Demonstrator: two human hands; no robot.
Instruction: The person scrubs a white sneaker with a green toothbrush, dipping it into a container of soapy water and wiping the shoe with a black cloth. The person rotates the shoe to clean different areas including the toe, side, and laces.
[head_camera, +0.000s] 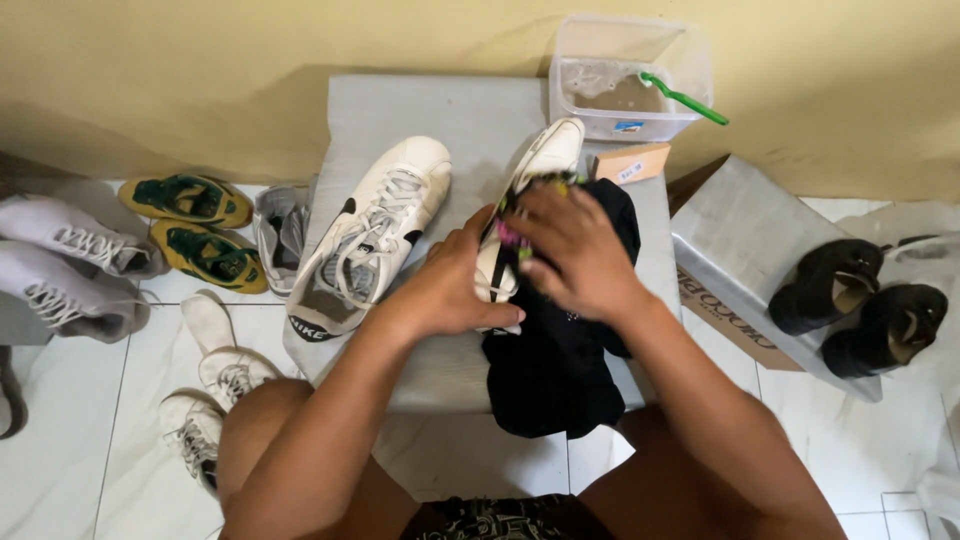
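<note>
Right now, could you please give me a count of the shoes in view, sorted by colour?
White with black trim, on the grey block: 2, one lying free, one under the left hand and right hand
White, on the floor: 5
Yellow and green: 2
Grey: 1
Black: 2
Total: 12

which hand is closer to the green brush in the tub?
Right. The right hand is below the green brush, rubbing the white shoe; the left hand grips that shoe further down-left.
</note>
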